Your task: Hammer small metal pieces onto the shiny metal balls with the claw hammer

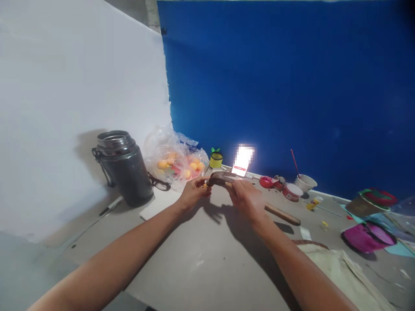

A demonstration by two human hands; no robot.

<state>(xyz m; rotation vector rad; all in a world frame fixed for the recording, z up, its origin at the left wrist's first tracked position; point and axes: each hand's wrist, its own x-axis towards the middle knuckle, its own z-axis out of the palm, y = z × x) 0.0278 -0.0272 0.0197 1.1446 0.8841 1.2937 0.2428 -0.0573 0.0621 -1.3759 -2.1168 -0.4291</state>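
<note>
On the table (201,268) stands a dark flask (126,170). Just right of the flask, a clear bag (175,162) crowds behind the left hand (194,194); farther right is a wooden-handled tool (223,176), the right hand (248,198) curled around it, the left bunched at its flask-side end, grip unclear. Right of the flask, a phone (241,164) glows beyond the tool; glasses (161,185) sit beside the flask.

From here I count two hands, left hand (193,195) and right hand (248,199); one wood-handled tool (282,214); one dark flask (129,175); one lit phone (242,162); one white cup (304,185); one magenta container (361,238).
</note>
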